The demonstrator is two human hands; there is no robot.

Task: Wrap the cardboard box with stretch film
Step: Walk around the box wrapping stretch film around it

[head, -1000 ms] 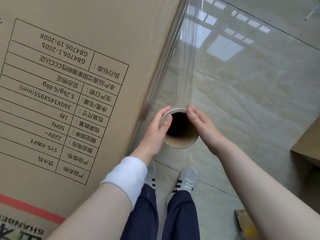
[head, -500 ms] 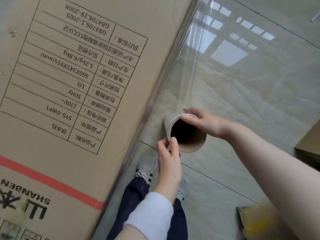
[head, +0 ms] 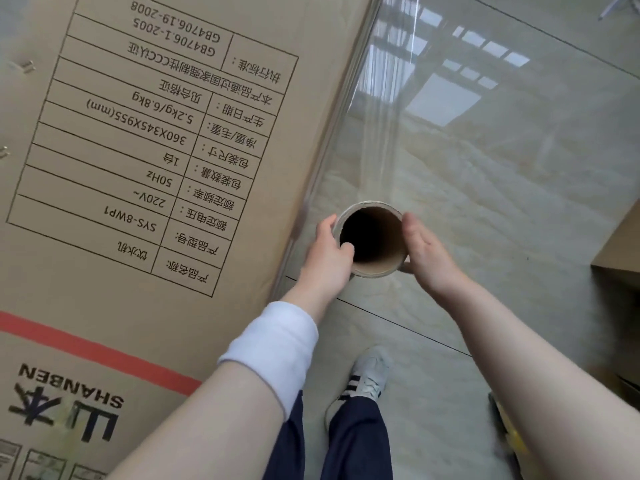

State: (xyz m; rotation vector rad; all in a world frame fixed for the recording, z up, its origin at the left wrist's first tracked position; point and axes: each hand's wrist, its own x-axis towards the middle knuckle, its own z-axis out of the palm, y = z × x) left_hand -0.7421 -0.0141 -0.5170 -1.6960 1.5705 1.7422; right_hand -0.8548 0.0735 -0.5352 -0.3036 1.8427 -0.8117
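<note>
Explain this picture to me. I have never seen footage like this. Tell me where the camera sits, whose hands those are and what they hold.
There is no machine here. A person wears one wide-angle camera on the head, so you look forward and down along their own arms.

The left hand, with a white wristband, and the right hand hold a roll between them. You look straight into its hollow cardboard tube. The left fingers curl on its rim, with the thumb hooked inside.

Clear stretch film runs from the roll up along the edge of the big cardboard box on the left, which carries a printed label.

Below is a glossy tiled floor, with the person's shoe on it.
</note>
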